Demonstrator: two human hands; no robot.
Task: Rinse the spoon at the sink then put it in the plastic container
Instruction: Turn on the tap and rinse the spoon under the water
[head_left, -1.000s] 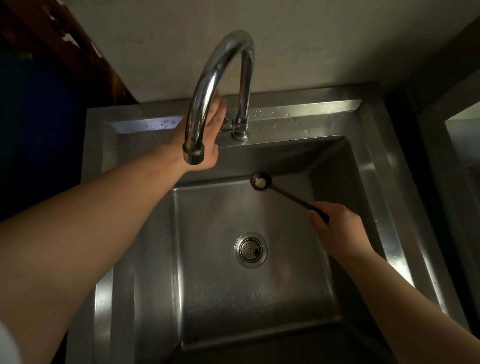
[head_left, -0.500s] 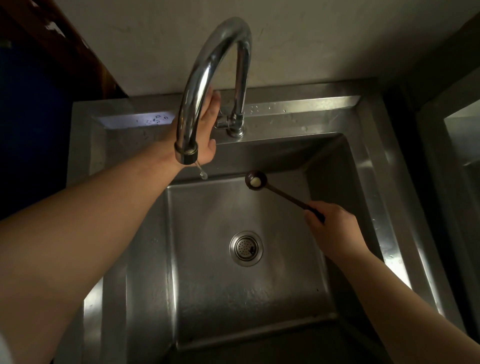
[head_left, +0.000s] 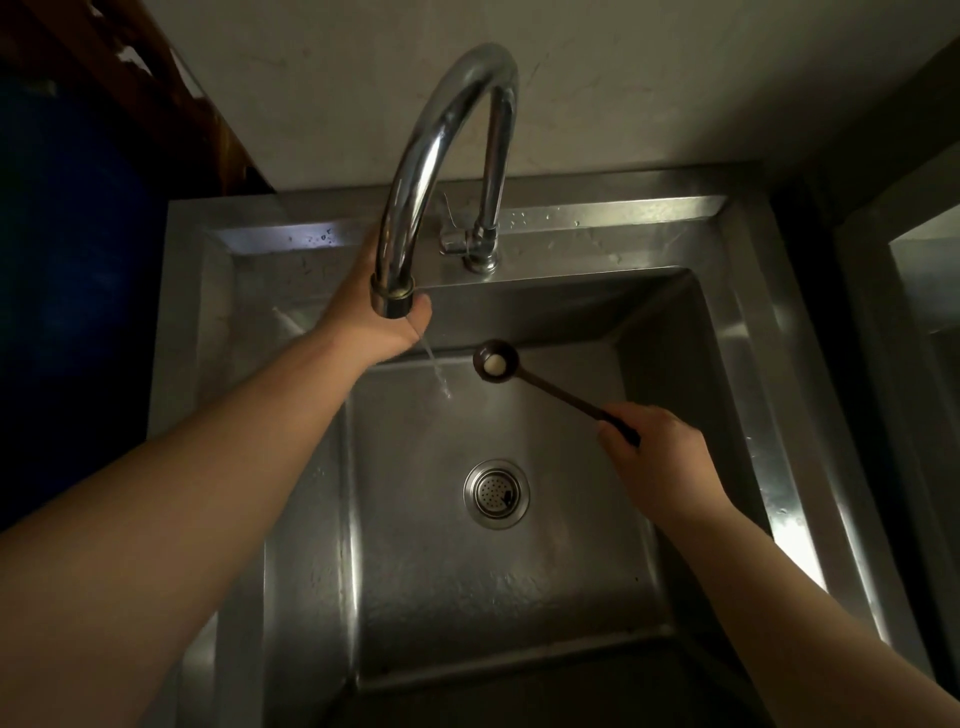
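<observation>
The right hand (head_left: 657, 457) is closed tight on the spoon (head_left: 524, 376) handle's end; the bowl sticks out beside the water (head_left: 436, 371). The left hand (head_left: 376, 319), behind the tap (head_left: 415, 171), looks loosely curled, holding nothing.

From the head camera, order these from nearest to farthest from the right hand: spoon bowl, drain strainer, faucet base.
From the right hand:
1. Drain strainer, to its left on the sink floor.
2. Spoon bowl, up-left, at the far end of the held spoon.
3. Faucet base, on the back ledge.
</observation>
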